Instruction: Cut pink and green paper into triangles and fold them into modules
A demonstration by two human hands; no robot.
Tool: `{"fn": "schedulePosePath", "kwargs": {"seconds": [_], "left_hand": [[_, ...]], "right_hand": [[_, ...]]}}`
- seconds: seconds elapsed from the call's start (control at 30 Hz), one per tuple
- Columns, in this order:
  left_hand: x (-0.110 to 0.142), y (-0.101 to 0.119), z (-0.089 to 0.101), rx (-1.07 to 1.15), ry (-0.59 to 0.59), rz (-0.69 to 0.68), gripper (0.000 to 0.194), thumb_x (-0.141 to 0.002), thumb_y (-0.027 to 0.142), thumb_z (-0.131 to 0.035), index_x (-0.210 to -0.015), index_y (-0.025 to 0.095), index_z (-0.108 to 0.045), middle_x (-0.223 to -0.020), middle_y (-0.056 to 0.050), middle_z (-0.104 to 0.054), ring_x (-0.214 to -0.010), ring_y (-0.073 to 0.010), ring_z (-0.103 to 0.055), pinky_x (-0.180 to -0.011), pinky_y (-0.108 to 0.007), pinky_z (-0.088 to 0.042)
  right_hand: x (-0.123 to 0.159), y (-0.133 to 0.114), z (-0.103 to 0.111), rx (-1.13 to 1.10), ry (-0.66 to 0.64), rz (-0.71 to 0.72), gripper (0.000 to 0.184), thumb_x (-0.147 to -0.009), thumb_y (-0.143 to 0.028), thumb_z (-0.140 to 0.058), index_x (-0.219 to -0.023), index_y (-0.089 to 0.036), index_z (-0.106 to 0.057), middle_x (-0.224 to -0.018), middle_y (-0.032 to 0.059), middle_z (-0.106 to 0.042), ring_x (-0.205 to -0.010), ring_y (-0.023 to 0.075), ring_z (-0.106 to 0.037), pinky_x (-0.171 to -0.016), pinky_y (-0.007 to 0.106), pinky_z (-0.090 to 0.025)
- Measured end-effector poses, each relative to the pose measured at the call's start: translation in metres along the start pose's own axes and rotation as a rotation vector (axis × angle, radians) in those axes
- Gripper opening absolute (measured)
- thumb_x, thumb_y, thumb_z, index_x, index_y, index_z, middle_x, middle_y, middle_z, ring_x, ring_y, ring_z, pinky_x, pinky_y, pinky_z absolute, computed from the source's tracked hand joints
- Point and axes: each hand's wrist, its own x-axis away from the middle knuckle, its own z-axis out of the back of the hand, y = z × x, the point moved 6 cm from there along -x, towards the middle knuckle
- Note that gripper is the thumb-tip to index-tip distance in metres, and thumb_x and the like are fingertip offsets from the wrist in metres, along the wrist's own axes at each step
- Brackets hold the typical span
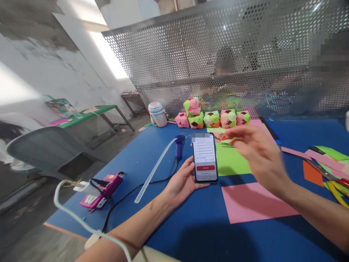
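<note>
My left hand (180, 183) is closed around the lower left edge of a smartphone (206, 168), held upright above the blue table with its lit screen toward me. The page shows lines of text and a red button. My right hand (261, 156) hovers just right of the phone, slightly blurred, with fingers extended, loosely bent and apparently holding nothing. Below it lie a pink paper sheet (253, 202) and a green sheet (231, 163). Small paper pieces are partly hidden behind the right fingertips. A blue glue gun (179, 147) with a long glue stick (155, 169) lies left of the phone.
Several woven pink-and-green paper balls (195, 120) and a lidded bottle (158, 115) stand before a perforated metal panel (177, 47). A purple power strip (109, 187) and cables lie at left. Paper strips (327, 160) and yellow-handled scissors (336, 194) are at right. People show behind the panel.
</note>
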Motion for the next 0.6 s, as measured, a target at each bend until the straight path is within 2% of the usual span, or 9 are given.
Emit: {"fn": "schedulePosePath", "kwargs": {"seconds": [0.1, 0.13, 0.23, 0.4, 0.6], "left_hand": [[-0.001, -0.004, -0.003, -0.004, -0.016, 0.015, 0.042, -0.092, 0.029, -0.056, -0.132, 0.03, -0.044, -0.125, -0.014, -0.061, -0.099, -0.0319, -0.068, -0.083, -0.058, -0.053], [-0.001, -0.006, -0.005, -0.012, -0.023, 0.023, 0.042, -0.092, 0.029, -0.056, -0.132, 0.03, -0.043, -0.124, -0.014, -0.061, -0.099, -0.0318, -0.068, -0.083, -0.058, -0.053], [-0.002, -0.011, -0.009, -0.04, -0.028, 0.04, 0.043, -0.091, 0.03, -0.057, -0.132, 0.031, -0.043, -0.123, -0.012, -0.062, -0.099, -0.032, -0.068, -0.083, -0.058, -0.053], [-0.002, -0.015, -0.014, -0.056, -0.027, 0.052, 0.041, -0.092, 0.031, -0.056, -0.131, 0.031, -0.044, -0.124, -0.012, -0.061, -0.1, -0.0319, -0.067, -0.084, -0.058, -0.052], [-0.004, -0.016, -0.017, -0.052, -0.015, 0.068, 0.044, -0.091, 0.032, -0.057, -0.133, 0.03, -0.043, -0.124, -0.014, -0.062, -0.1, -0.0316, -0.068, -0.083, -0.055, -0.053]], "right_hand": [[-0.009, 0.031, -0.014, 0.114, -0.12, -0.065, 0.022, -0.083, -0.032, -0.068, -0.105, -0.027, -0.066, -0.113, 0.0023, -0.065, -0.111, 0.0229, -0.056, -0.095, 0.039, -0.045], [-0.01, 0.045, -0.017, 0.081, -0.175, -0.157, 0.024, -0.086, -0.036, -0.063, -0.108, -0.026, -0.065, -0.111, 0.0033, -0.066, -0.107, 0.0232, -0.059, -0.09, 0.039, -0.047], [-0.01, 0.066, -0.018, 0.047, -0.232, -0.24, 0.029, -0.087, -0.04, -0.06, -0.11, -0.024, -0.066, -0.103, 0.0057, -0.07, -0.09, 0.0226, -0.065, -0.077, 0.038, -0.052], [-0.009, 0.067, -0.011, 0.044, -0.203, -0.222, 0.026, -0.085, -0.036, -0.062, -0.107, -0.024, -0.067, -0.095, 0.0036, -0.072, -0.082, 0.0205, -0.066, -0.07, 0.035, -0.052], [-0.016, 0.066, -0.011, 0.052, -0.251, -0.23, 0.028, -0.078, -0.019, -0.06, -0.104, -0.023, -0.069, -0.092, 0.0025, -0.073, -0.078, 0.0197, -0.067, -0.069, 0.035, -0.054]]}}
